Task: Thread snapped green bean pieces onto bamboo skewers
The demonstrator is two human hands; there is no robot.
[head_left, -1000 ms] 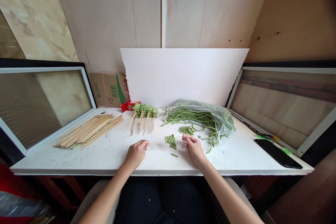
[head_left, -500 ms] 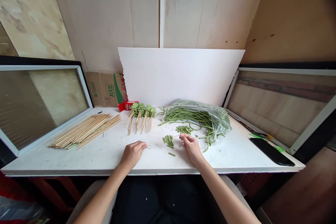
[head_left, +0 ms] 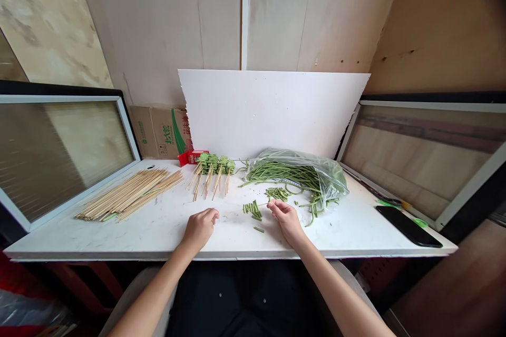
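Note:
My left hand [head_left: 201,227] rests on the white table [head_left: 158,234], fingers curled in a pinch on the end of a thin bamboo skewer that runs to the right. A few cut green bean pieces [head_left: 251,209] are threaded on that skewer. My right hand [head_left: 285,216] is curled just right of them, pinching near the skewer's tip; what it holds is too small to name. One loose bean piece [head_left: 259,229] lies below. More cut pieces [head_left: 277,193] sit behind my right hand.
A plastic bag of long green beans [head_left: 296,175] lies at the back right. Finished bean skewers [head_left: 211,168] lie at the back centre, a pile of bare skewers [head_left: 130,195] at the left. A black phone [head_left: 408,219] and scissors [head_left: 389,203] are at the right.
Both hands shifted slightly left and closer together along the skewer. The camera view moved a little; the rest of the table is unchanged.

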